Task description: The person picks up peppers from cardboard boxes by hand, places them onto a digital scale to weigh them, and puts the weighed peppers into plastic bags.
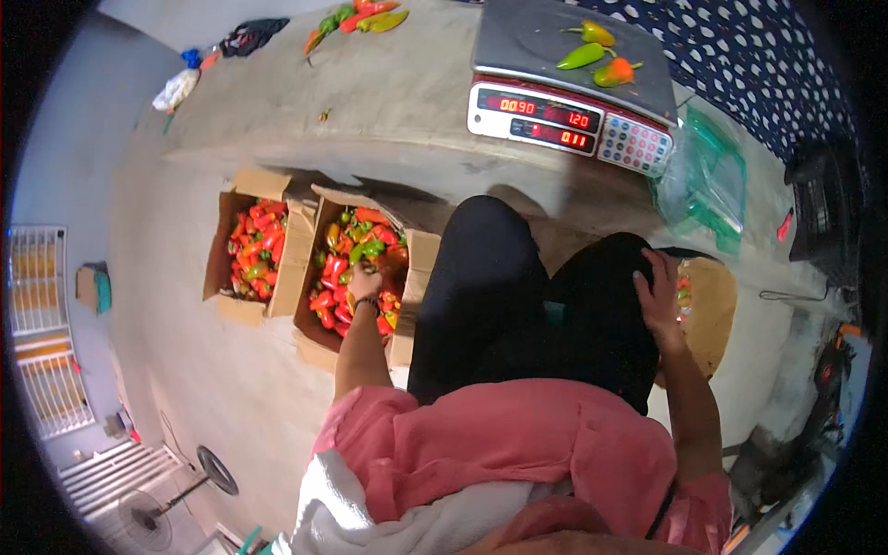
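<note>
My left hand point(364, 283) reaches down into an open cardboard box point(421, 260) of red, green and orange peppers point(334, 267). Its fingertips are among the peppers beside a green one point(373, 248), and whether they grip one is hidden. My right hand point(656, 291) rests on my right knee with its fingers apart and holds nothing. Ahead of me, a digital scale point(538, 116) with lit red digits stands on a raised ledge. On its metal pan lie a light green pepper point(581, 56), a yellowish pepper point(594, 32) and an orange-green pepper point(615, 72).
A second cardboard box point(295, 260) of mostly red peppers stands left of the first. Several loose peppers point(361, 17) lie on the ledge point(409, 90). Another cardboard box point(714, 312) is beside my right leg, near green-edged plastic bags point(714, 173). A pedestal fan point(147, 519) stands at lower left.
</note>
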A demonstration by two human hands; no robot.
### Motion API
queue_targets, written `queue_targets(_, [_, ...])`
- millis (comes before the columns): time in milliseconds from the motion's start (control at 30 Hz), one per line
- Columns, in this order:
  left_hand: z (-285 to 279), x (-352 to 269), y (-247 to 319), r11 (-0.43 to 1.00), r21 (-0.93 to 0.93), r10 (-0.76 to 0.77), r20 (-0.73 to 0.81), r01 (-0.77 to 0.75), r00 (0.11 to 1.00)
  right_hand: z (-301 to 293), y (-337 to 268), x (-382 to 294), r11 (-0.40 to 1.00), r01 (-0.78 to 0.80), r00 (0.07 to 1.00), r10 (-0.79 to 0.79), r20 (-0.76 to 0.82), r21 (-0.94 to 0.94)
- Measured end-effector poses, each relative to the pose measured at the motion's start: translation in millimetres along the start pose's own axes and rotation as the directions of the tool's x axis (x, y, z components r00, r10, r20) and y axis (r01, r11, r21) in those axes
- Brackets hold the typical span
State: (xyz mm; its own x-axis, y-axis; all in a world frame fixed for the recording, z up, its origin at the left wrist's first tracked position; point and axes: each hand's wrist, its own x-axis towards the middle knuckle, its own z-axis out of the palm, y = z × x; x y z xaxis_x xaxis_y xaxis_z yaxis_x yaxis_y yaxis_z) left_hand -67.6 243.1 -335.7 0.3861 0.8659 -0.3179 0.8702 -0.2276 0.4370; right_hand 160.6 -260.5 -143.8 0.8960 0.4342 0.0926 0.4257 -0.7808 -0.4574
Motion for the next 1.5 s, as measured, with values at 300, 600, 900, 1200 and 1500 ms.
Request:
queue_targets(300, [-105, 11, 171, 0.366, -0.761, 0.539, -0.296, -0.535, 0.789, 2, -4, 7, 0.999, 0.02, 1.0, -0.019, -0.023, 0.031])
queue_targets(600, [-104, -49, 497, 0.556, 0.157, 0.827, -0.001, -0.817, 0.562, -1, 0, 0, 1.0, -0.017, 0.998, 0.018, -0.065, 0.01])
queue_targets(900, [-49, -69, 577, 0.378, 0.282, 0.871, 0.216, -0.882, 0.442, -3, -2, -2, 0.999, -0.015, 0.991, 0.022, -0.132, 0.052])
queue_targets(1200, [-43, -76, 561, 0.542, -0.731, 0.827, 0.376, -0.414, 0.419, -1, 4, -5, 0.995, -0.059, 0.986, 0.072, -0.152, 0.085])
queue_targets(1500, [-46, -35, 488, 0.116, -0.65, 0.788, -0.4, -0.751, 0.469, 2, 2, -2, 0.997, -0.025, 0.991, 0.035, -0.132, 0.075])
